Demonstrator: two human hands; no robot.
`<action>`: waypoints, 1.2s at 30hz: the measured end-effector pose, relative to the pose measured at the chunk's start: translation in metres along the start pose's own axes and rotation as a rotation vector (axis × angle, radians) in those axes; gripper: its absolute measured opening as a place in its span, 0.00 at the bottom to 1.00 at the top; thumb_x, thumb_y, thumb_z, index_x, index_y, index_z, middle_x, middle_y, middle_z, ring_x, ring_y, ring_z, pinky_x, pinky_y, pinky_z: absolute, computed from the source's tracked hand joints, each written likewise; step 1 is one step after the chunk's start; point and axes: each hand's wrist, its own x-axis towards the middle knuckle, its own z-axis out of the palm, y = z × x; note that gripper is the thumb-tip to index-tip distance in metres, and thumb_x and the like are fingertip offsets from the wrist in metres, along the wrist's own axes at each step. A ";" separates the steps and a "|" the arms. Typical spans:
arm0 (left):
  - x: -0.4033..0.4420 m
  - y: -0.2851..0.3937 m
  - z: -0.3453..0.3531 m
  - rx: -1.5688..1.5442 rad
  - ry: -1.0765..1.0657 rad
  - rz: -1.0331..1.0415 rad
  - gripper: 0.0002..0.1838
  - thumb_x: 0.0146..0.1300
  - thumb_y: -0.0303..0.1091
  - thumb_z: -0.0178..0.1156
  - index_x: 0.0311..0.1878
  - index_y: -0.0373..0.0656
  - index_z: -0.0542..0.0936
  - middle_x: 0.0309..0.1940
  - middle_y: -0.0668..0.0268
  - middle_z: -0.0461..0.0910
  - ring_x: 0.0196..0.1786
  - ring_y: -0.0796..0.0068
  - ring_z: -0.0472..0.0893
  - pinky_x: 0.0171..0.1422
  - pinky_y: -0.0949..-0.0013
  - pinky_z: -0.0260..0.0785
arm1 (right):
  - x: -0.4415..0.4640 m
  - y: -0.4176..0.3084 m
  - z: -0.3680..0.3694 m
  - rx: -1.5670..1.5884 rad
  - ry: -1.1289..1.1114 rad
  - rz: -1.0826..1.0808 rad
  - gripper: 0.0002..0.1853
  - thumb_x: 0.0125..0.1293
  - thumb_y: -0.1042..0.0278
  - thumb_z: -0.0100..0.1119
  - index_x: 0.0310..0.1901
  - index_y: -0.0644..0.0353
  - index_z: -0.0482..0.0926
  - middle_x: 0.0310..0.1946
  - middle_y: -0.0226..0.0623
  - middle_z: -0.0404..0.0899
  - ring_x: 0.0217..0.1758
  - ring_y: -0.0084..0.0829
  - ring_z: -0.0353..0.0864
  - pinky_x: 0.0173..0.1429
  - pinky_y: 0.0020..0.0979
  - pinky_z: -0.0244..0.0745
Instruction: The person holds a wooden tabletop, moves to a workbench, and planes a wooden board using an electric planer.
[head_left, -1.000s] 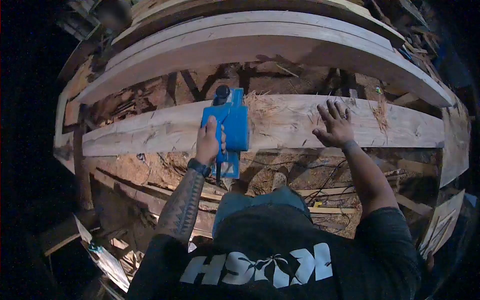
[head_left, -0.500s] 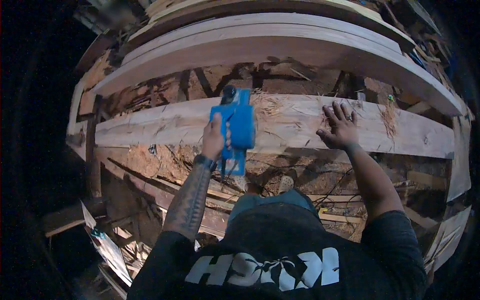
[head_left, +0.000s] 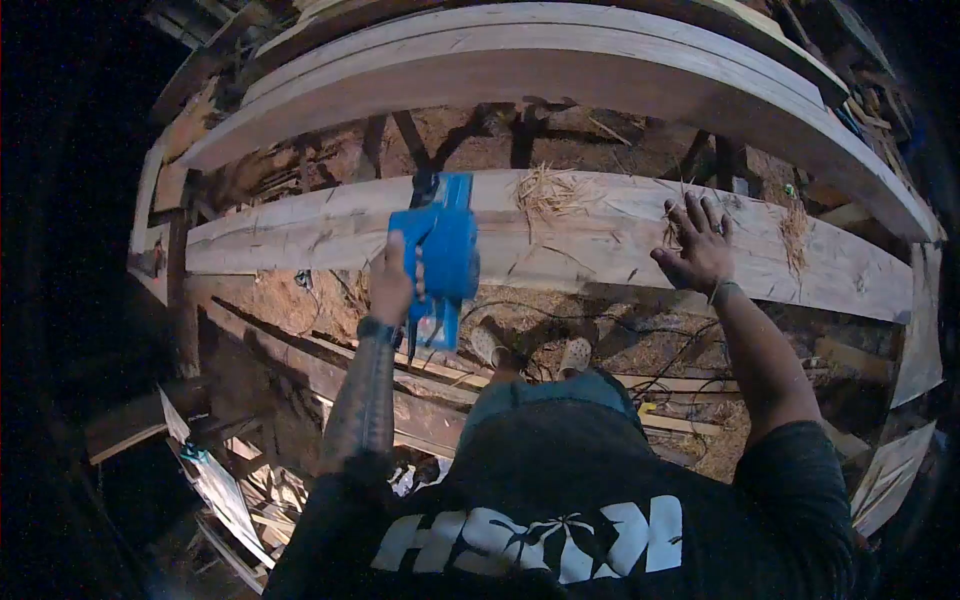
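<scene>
Blue planer (head_left: 452, 255) sits across timber plank (head_left: 600, 242)
Left hand (head_left: 392, 282) clasps it at the near edge, left of centre; right hand (head_left: 700, 252) rests spread toward the right end, shavings (head_left: 548, 190) between.

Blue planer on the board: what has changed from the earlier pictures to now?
The blue planer, in the left hand, has moved left along the board, opening a gap between it and the heap of shavings. Nothing was taken hold of or let go: the left hand still grips the planer, and the right hand stays spread at the board.
</scene>
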 end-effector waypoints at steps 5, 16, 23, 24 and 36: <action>0.022 0.010 0.020 -0.076 0.003 0.007 0.35 0.78 0.73 0.48 0.43 0.45 0.76 0.21 0.70 0.73 0.18 0.75 0.71 0.22 0.65 0.66 | -0.002 -0.006 -0.002 0.006 -0.010 0.025 0.51 0.62 0.23 0.60 0.85 0.33 0.61 0.88 0.44 0.53 0.90 0.54 0.48 0.88 0.62 0.32; -0.008 -0.010 0.024 -0.119 -0.129 -0.042 0.33 0.80 0.70 0.47 0.41 0.45 0.76 0.21 0.70 0.73 0.19 0.76 0.72 0.23 0.65 0.67 | 0.000 -0.004 -0.003 -0.027 0.006 0.015 0.51 0.63 0.21 0.59 0.85 0.32 0.60 0.89 0.39 0.51 0.90 0.53 0.48 0.88 0.64 0.35; -0.002 0.003 0.043 -0.098 -0.115 -0.029 0.34 0.79 0.71 0.48 0.42 0.45 0.76 0.22 0.69 0.73 0.19 0.75 0.73 0.23 0.65 0.68 | -0.002 -0.011 -0.010 -0.044 -0.038 0.038 0.50 0.65 0.20 0.58 0.85 0.31 0.60 0.89 0.39 0.49 0.91 0.50 0.48 0.88 0.61 0.34; -0.018 -0.011 0.038 -0.113 -0.134 -0.024 0.35 0.79 0.72 0.47 0.43 0.45 0.76 0.22 0.69 0.73 0.19 0.75 0.73 0.23 0.64 0.68 | 0.001 -0.009 -0.011 -0.048 -0.033 0.019 0.50 0.65 0.20 0.57 0.85 0.32 0.61 0.89 0.39 0.49 0.91 0.49 0.48 0.88 0.62 0.34; 0.013 0.023 0.070 -0.116 -0.192 -0.040 0.33 0.80 0.70 0.50 0.41 0.44 0.75 0.21 0.69 0.73 0.18 0.76 0.72 0.23 0.66 0.67 | -0.002 0.004 0.014 -0.102 -0.011 0.012 0.52 0.64 0.19 0.55 0.84 0.38 0.62 0.89 0.43 0.49 0.90 0.55 0.49 0.87 0.70 0.31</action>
